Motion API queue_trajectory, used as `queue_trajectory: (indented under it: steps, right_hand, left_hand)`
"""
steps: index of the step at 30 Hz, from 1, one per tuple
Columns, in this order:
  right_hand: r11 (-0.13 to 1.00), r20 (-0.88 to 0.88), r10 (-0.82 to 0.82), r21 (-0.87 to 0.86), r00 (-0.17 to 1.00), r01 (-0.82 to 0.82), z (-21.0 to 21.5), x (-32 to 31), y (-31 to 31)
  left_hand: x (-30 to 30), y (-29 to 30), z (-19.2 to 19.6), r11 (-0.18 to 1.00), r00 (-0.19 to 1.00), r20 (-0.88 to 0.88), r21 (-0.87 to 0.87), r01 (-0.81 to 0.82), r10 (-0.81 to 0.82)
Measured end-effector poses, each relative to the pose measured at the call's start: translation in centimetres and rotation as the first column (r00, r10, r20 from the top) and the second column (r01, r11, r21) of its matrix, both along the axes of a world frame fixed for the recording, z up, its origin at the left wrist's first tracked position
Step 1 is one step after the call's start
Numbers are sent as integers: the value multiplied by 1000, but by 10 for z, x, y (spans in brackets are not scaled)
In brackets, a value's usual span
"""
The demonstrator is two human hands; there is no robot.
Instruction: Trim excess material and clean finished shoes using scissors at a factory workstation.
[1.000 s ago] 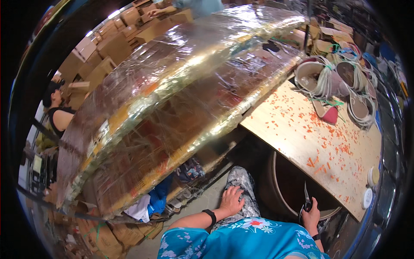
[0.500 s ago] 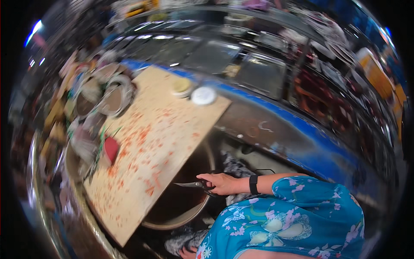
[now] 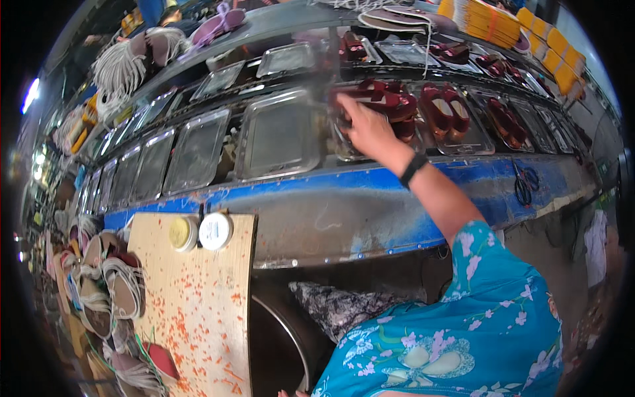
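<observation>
My right hand (image 3: 374, 135), with a dark band on its wrist, reaches far across the bench to a row of trays. Its fingers are closed at a maroon shoe (image 3: 377, 92), slightly blurred, which lies over other maroon footwear on a clear tray. A pair of maroon shoes (image 3: 444, 111) rests on the tray to the right. To the left stands a bare clear tray (image 3: 278, 135). Of my left hand (image 3: 292, 394) only some fingertips show at the lower edge, beside the round bin (image 3: 288, 331).
A pale wooden board (image 3: 205, 284) holds orange scraps, a yellow-topped tub (image 3: 182, 233) and a white-lidded tub (image 3: 215, 230). Soles with pale cords (image 3: 122, 288) crowd its left side. Black-handled scissors (image 3: 524, 184) lie on the bench's blue edge (image 3: 390, 192).
My right hand has gone from above the bin, where it held scissors, up to the maroon shoes. No scissors show in it now. The view has swung toward the trays.
</observation>
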State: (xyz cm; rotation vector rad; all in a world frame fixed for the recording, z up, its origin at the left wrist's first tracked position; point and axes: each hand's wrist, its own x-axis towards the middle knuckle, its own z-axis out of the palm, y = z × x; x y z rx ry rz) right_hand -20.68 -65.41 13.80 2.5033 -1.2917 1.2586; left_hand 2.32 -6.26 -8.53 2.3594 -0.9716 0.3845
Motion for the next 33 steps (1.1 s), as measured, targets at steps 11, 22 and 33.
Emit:
queue_trajectory:
  steps: [11, 22, 33]
  right_hand:
    - [890, -77, -166, 417, 983, 183, -43, -10, -164]
    - [852, 402, 373, 207, 836, -480, 37, 12, -5]
    - [-292, -29, 952, 197, -304, -936, -64, 217, 315]
  left_hand:
    - [41, 31, -47, 878, 997, -65, 479, -6, 43]
    - [46, -15, -11, 993, 896, -430, 86, -79, 109]
    - [52, -2, 16, 325, 639, -654, -756, -568, -404]
